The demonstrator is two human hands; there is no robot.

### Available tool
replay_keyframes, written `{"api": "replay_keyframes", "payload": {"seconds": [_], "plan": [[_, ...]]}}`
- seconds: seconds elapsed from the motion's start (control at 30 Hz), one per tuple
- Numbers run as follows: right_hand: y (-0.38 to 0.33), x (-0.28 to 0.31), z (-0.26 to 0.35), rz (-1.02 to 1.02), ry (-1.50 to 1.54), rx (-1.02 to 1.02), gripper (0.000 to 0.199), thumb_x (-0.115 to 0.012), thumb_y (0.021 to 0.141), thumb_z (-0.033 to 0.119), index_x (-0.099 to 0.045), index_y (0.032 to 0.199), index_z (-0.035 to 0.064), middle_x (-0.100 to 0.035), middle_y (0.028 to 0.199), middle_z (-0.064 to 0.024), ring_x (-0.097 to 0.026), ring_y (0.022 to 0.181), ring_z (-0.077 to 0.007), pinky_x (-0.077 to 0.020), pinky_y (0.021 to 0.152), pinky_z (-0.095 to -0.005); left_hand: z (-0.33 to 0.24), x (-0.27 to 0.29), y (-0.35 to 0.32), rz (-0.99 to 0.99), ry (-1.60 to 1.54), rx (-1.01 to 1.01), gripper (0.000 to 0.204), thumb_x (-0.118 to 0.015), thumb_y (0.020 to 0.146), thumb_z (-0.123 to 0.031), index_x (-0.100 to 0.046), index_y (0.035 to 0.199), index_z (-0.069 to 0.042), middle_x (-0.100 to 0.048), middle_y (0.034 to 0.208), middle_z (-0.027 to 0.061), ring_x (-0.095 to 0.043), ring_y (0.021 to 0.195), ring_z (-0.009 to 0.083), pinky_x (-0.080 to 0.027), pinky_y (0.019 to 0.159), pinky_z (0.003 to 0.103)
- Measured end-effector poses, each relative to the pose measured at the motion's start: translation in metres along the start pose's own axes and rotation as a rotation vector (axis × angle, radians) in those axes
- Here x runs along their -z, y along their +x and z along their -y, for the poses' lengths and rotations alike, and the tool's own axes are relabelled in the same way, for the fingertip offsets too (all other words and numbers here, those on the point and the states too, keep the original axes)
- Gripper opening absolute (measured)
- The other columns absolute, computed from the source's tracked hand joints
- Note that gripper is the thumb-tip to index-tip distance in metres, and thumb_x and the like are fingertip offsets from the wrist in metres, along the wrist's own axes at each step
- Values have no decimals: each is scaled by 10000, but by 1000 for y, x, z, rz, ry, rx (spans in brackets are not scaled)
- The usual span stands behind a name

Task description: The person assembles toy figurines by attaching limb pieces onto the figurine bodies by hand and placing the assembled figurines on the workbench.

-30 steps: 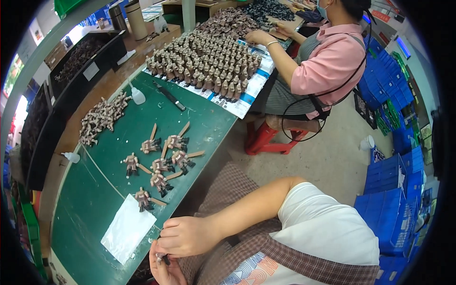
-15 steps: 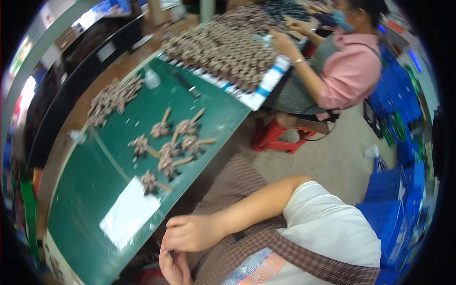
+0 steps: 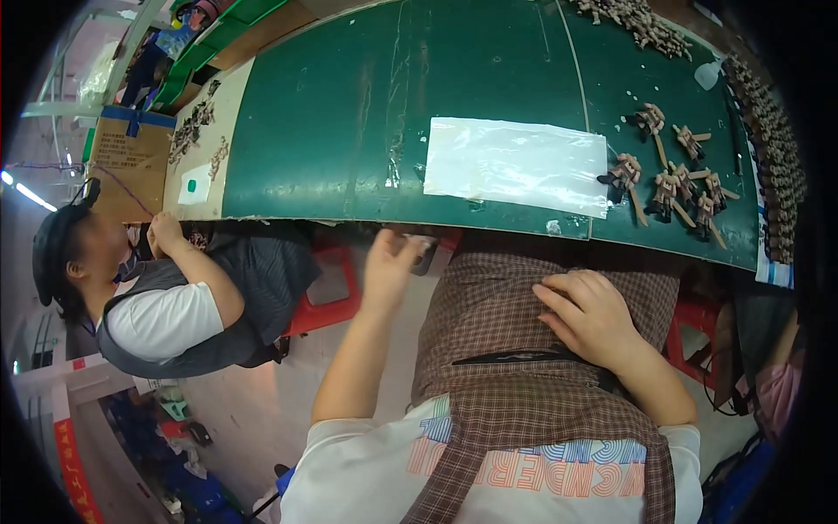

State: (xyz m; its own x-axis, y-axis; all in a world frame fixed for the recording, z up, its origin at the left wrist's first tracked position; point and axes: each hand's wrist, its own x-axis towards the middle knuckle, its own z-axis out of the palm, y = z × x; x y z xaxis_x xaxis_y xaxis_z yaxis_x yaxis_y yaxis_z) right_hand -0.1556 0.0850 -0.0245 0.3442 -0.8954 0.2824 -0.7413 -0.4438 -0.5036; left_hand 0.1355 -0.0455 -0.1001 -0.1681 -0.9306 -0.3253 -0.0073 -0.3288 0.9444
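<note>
Just below the front edge of the green table [image 3: 332, 131], my left hand [image 3: 390, 266] is pinched closed. Something small and pale shows at its fingertips, too unclear to name. My right hand [image 3: 594, 316] lies over the brown checked apron [image 3: 497, 301] on my lap, fingers loosely stretched and thumb apart, holding nothing. Beyond it, at the table's right end, are several small beige and dark figurines [image 3: 665, 188] with flat wooden sticks. A white sheet [image 3: 515, 166] lies on the table ahead of my hands.
More small figurines [image 3: 637, 26] are heaped at the far right, near a white bottle [image 3: 708, 75]. Dense rows of them [image 3: 772, 166] line the right edge. At left a co-worker [image 3: 175, 301] sits by a red stool [image 3: 327, 293] and a cardboard box [image 3: 131, 162].
The view has swung left, bringing the other co-worker and the table's left part into sight. My hands, together before, are now apart; the right rests over my lap.
</note>
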Motion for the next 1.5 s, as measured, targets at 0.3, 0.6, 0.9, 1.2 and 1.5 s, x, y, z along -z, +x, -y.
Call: {"api": "replay_keyframes", "payload": {"seconds": [0.3, 0.6, 0.9, 1.2, 1.5], "plan": [[-13, -7, 7, 213, 21, -27, 225, -650, 818, 197, -635, 1005, 72, -624, 1012, -59, -615, 938, -234, -491, 801, -365, 73, 18, 63, 107, 1666, -108, 1096, -660, 705, -721, -289, 1490, -52, -262, 1531, 243, -185, 1416, 432, -157, 1154, 520], [-8, -54, -5, -53, -28, 94, 132, -550, 823, 211, -581, 841, 84, -537, 850, -54, -578, 805, -239, -461, 706, -356, 78, 52, 133, -19, 1422, -394, 609, -650, 840, -460, -587, 1265, -29, -551, 1325, 211, -518, 1196, 411, -393, 1009, 529], [-24, -10, -11, -186, 163, 137, 159, -629, 850, 219, -643, 958, 103, -596, 844, -42, -611, 753, -228, -494, 666, -350, 66, 22, 130, -15, 1532, -658, 549, -651, 840, -427, -611, 1223, -36, -581, 1270, 204, -560, 1116, 404, -427, 963, 519], [24, 137, -130, -447, -393, -276, 222, -663, 819, 129, -659, 1040, 107, -637, 931, -70, -635, 899, -275, -525, 750, -385, 18, -15, 55, 116, 1691, -770, 510, -650, 846, -411, -622, 1200, -45, -612, 1204, 195, -592, 1058, 395, -459, 910, 509], [134, 138, -276, -30, -959, -53, 323, -541, 844, 65, -626, 1152, 113, -572, 1148, -58, -583, 1086, -261, -493, 907, -372, -89, -100, -45, 989, 1185, -516, 373, -652, 870, -382, -631, 1057, -60, -627, 1170, 153, -601, 1059, 339, -477, 895, 434]]}}
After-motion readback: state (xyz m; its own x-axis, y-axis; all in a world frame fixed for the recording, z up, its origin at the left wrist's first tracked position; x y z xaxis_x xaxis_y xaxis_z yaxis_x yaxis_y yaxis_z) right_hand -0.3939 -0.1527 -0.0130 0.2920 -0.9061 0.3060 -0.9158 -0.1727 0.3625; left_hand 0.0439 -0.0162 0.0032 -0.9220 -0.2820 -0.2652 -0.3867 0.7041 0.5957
